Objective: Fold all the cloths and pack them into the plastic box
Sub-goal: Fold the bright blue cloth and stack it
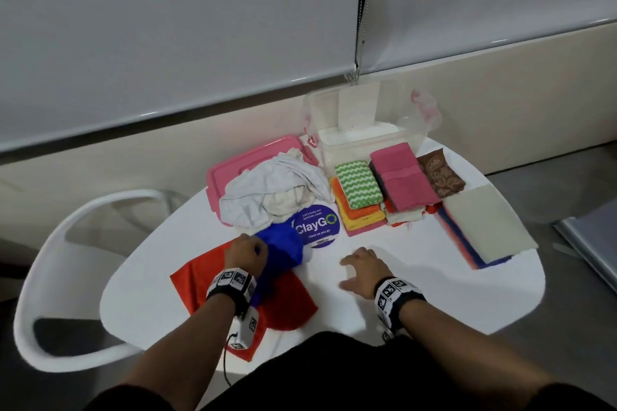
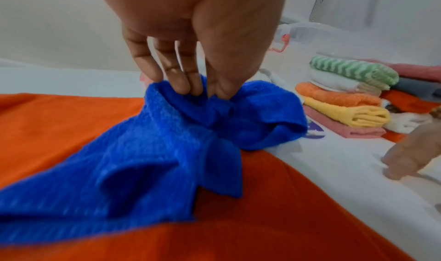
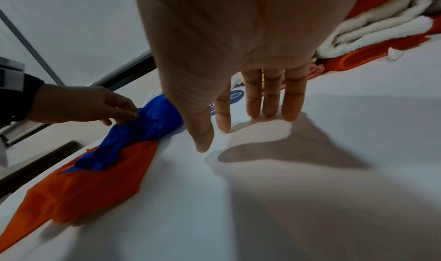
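Note:
A crumpled blue cloth (image 1: 283,248) (image 2: 167,142) (image 3: 140,129) lies across a flat red-orange cloth (image 1: 207,280) (image 2: 238,218) (image 3: 95,182) on the white table (image 1: 417,287). My left hand (image 1: 248,252) (image 2: 203,87) (image 3: 124,117) pinches the blue cloth at its bunched top. Over bare table to the right, my right hand (image 1: 359,269) (image 3: 241,125) hovers with straight spread fingers and holds nothing. The clear plastic box (image 1: 364,120) stands open at the back. A heap of white unfolded cloths (image 1: 277,190) lies beside it.
The pink lid (image 1: 233,163) lies under the white heap. Folded stacks sit before the box: a green zigzag cloth (image 1: 359,183) (image 2: 353,70) on orange and yellow ones, pink towels (image 1: 404,177), a brown patterned cloth (image 1: 440,172), a beige stack (image 1: 487,223). A round purple sticker (image 1: 317,225) marks the table. A white chair (image 1: 66,243) stands left.

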Available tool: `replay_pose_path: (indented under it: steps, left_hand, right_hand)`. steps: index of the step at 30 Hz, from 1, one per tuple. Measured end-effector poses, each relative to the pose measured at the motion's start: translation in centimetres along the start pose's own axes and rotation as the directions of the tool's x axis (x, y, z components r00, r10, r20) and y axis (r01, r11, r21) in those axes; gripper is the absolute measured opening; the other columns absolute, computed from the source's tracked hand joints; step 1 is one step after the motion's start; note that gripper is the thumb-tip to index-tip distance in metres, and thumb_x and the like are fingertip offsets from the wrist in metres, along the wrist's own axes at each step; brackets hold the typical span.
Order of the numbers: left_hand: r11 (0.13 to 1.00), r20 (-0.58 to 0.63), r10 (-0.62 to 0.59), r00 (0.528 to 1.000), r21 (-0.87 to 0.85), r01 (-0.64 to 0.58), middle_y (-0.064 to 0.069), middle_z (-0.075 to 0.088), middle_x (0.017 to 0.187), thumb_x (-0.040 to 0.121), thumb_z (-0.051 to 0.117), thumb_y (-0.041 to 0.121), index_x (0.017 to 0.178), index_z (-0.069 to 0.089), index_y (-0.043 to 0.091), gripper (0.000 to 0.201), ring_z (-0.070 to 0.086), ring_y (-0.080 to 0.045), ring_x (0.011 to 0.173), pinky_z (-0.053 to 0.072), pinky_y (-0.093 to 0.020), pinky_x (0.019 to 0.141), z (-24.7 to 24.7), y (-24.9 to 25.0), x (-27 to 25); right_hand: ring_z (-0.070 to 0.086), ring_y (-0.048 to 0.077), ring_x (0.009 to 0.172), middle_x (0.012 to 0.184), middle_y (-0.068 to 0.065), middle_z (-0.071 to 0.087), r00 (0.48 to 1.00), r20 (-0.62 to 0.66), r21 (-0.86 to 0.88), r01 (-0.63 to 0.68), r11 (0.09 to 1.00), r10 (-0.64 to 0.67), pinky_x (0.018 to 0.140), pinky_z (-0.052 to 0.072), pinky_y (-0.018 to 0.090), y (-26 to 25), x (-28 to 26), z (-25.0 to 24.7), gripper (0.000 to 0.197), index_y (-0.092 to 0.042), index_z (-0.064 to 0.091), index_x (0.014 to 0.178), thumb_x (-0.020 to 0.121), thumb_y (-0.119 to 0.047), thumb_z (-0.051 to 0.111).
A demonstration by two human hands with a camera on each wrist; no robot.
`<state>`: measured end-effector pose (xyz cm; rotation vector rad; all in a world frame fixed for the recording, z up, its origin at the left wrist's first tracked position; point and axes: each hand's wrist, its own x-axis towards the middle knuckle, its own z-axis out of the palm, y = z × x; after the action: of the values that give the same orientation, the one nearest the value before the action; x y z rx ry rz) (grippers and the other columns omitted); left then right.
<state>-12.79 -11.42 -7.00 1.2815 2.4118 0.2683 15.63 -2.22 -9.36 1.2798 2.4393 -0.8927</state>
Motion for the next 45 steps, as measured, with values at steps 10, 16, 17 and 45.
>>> replay_pose_path:
  steps: [10, 16, 17, 45]
  left_hand:
    - [0.832, 0.068, 0.345, 0.936, -0.484, -0.272, 0.004, 0.053, 0.067, 0.096, 0.042, 0.031, 0.077, 0.047, 0.025, 0.02, 0.049, -0.013, 0.065, 0.041, -0.033, 0.072, -5.2, 9.0, -2.0]
    - [0.571, 0.053, 0.325, 0.944, -0.806, -0.152, 0.012, 0.058, 0.065, 0.102, 0.047, 0.034, 0.073, 0.053, 0.021, 0.033, 0.053, -0.006, 0.065, 0.043, -0.027, 0.074, -9.4, 10.8, -3.6]
    - [0.536, 0.07, 0.348, 0.935, -0.833, -0.137, 0.008, 0.061, 0.066, 0.099, 0.05, 0.039, 0.074, 0.057, 0.019, 0.033, 0.056, -0.008, 0.065, 0.045, -0.025, 0.071, -10.1, 11.4, -4.2]
    - [0.602, -0.497, -0.011, 0.868, -0.697, -0.391, 0.01, 0.064, 0.086, 0.095, 0.052, 0.008, 0.1, 0.061, 0.011, 0.011, 0.057, 0.008, 0.072, 0.045, -0.011, 0.071, -12.3, 21.2, -9.8]
  right_hand:
    - [0.059, -0.004, 0.077, 0.085, -0.007, 0.064, 0.947, -0.275, 0.575, 0.3, 0.761, -0.166, 0.08, 0.049, 0.025, -7.7, 1.0, -4.1, 0.013, -0.023, 0.066, 0.083, 0.083, -0.014, 0.075]
    - [0.058, 0.007, 0.093, 0.096, -0.009, 0.063, 0.914, -0.393, 0.696, 0.369, 0.616, -0.103, 0.085, 0.047, 0.029, -8.7, 0.3, -7.6, 0.02, -0.031, 0.059, 0.093, 0.083, -0.017, 0.069]
    - [0.056, 0.007, 0.108, 0.113, -0.008, 0.062, 0.914, -0.386, 0.694, 0.376, 0.614, -0.124, 0.093, 0.047, 0.028, -8.7, 0.0, -8.0, 0.037, -0.036, 0.058, 0.109, 0.078, -0.023, 0.073]
    - [0.052, 0.022, 0.072, 0.071, -0.001, 0.057, 0.789, -0.615, 0.329, 0.255, 0.909, 0.001, 0.065, 0.046, 0.031, 5.5, -11.1, -20.6, 0.017, -0.021, 0.049, 0.081, 0.076, -0.006, 0.053]
